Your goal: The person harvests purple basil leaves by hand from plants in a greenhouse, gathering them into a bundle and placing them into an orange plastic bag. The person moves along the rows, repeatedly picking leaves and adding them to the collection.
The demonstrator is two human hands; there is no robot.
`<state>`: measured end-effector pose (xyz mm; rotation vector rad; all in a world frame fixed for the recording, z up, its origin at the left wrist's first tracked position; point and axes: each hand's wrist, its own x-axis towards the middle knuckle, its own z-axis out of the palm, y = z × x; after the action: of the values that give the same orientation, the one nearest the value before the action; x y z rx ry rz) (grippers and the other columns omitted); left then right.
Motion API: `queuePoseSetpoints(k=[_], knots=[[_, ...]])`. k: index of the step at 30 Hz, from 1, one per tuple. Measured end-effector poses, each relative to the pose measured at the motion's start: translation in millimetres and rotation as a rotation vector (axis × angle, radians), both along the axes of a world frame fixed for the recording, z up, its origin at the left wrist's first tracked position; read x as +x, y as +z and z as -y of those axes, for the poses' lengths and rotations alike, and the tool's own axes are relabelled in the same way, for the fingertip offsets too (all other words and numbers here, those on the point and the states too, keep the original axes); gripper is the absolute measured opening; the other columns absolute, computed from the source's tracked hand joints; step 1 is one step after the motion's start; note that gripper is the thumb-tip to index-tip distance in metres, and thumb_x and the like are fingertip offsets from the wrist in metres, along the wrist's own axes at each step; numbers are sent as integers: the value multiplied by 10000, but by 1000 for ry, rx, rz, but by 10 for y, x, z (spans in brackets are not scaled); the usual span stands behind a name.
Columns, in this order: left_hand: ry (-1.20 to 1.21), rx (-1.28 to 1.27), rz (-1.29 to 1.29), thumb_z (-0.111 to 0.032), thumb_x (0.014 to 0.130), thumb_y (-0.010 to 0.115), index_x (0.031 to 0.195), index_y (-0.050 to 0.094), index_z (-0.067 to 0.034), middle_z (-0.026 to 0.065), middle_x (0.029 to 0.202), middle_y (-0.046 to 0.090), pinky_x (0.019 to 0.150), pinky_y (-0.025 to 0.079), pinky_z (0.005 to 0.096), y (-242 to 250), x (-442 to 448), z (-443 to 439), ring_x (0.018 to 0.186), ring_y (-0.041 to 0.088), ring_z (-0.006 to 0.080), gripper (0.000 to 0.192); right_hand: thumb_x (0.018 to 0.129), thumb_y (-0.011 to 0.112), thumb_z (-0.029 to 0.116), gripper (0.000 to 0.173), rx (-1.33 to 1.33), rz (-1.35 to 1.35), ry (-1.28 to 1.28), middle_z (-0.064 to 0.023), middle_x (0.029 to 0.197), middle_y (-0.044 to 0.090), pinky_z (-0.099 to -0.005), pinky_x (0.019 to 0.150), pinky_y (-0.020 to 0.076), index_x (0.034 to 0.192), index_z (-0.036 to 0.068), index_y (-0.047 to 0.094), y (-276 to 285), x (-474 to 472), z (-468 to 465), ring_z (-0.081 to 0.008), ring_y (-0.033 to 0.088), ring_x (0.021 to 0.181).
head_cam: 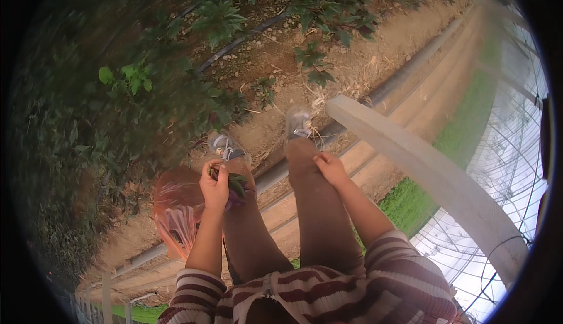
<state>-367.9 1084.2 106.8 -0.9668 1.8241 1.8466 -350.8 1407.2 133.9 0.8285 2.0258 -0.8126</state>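
My left hand [214, 182] is closed around the stems of a small bunch of green and purple leaves [237, 187], which hangs over my left shin. Close beside that hand, on its outer side, a translucent orange-red plastic bag [176, 207] bulges next to my leg; its contents cannot be made out. My right hand [330, 169] rests against my right leg [308, 178] just below the knee. Its fingers are curled and partly hidden, and nothing shows in them.
Dark leafy plants [220, 20] grow ahead and to the left, with a black drip hose [242, 38] among them. A grey pipe [409, 66] runs along the soil edge past my shoes [300, 123]. A concrete post [418, 165] rises close on the right, with wires near its top.
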Motion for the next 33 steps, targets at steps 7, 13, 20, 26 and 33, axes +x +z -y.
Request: queuePoseSetpoints(k=[7,13,20,26,33], knots=[[58,-29,-11,-49,885,570,971,573,-25,-36,761,527,592,362,180,-194,-261,-280,663,435,23,90,887,546,246,250,32,-142,-117,-140,834,650,-336,741,472,946,18,628,-672,-650,-482,-232,621,789],[-24,5,-80,-47,883,577,977,582,-42,-44,749,534,563,350,174,-489,-745,-574,648,438,18,94,894,538,214,224,-39,-286,-125,-100,813,641,-303,736,471,987,35,637,-1324,-1442,-974,-179,603,757],[-206,-100,-68,-23,846,607,916,609,-38,-8,744,550,581,399,206,-866,-742,-528,662,492,54,71,895,546,225,233,-196,-296,396,-112,1006,643,-335,827,475,1034,58,630,-1913,-2618,-747,-239,610,916],[-384,-110,-189,-10,774,620,858,624,-22,63,777,623,594,444,244,-1122,-885,-157,658,570,129,85,885,562,321,288,-521,6,950,-115,1018,620,-374,825,477,1010,73,638,-2238,-2960,-737,-249,604,921],[-623,-57,-631,-28,672,634,745,598,-39,62,671,613,583,460,305,-1010,-1378,4,584,576,217,83,847,572,280,260,-82,-258,863,-151,865,643,-377,771,499,927,45,646,-2228,-3419,-1682,-284,628,833]])
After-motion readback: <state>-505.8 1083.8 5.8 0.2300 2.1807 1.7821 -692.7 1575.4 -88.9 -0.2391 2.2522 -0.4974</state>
